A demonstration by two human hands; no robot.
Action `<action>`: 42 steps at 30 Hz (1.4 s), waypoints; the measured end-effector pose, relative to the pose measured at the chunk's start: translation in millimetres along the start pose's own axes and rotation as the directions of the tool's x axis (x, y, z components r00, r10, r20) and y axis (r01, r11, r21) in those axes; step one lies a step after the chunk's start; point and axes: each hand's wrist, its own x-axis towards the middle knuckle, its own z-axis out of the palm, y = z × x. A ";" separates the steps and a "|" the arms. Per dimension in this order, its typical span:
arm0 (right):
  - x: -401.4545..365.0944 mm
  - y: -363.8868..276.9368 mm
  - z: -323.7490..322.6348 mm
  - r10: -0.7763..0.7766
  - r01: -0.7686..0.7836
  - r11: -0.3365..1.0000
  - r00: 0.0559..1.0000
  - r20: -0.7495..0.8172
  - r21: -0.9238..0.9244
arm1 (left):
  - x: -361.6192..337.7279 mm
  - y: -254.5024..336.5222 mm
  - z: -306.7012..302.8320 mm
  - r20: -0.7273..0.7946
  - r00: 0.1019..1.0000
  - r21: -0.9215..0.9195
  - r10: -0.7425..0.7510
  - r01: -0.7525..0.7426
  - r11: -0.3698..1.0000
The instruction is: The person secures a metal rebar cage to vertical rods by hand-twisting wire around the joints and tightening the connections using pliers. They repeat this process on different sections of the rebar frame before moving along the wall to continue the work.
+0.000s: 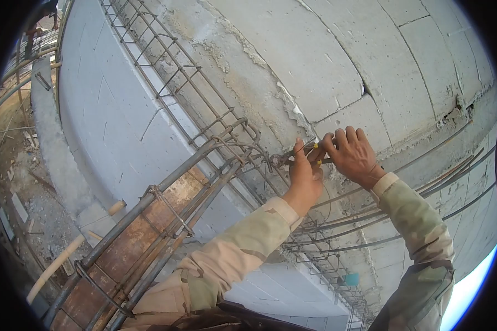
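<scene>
My left hand [305, 179] is closed on a handle of dark pincers [279, 160], its thumb pointing up. My right hand [354, 156] is closed beside it, around the pincers' handle ends, where yellow marks show. The pincers' head lies near the joint of the rebar cage [237, 144], where bent bars and tie wire cross. Whether the jaws hold a wire is too small to tell. Both sleeves are camouflage-patterned.
Another rebar cage [171, 63] runs along the block wall [315, 60]. Thick bars cross a rusty plate [132, 243] at lower left. Long thin bars [370, 212] curve to the right. Rubble [33, 193] lies below left, and a person [38, 16] is at upper left.
</scene>
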 end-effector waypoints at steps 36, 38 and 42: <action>-285.9 -592.7 -37.0 -0.141 -0.437 -0.900 0.276 0.951 -0.007 | -169.5 145.2 -317.0 -0.560 0.823 0.723 -0.092 0.431 -0.540; -303.2 -562.3 -65.8 -0.135 0.031 -0.990 0.152 0.979 -0.141 | -183.3 180.4 -368.4 -0.610 0.792 0.671 -0.003 0.515 -0.534; -343.1 -461.2 -90.0 0.170 0.134 -0.974 -0.101 0.980 0.183 | -207.0 225.8 -431.0 -0.347 0.752 0.335 -0.560 -0.458 -0.823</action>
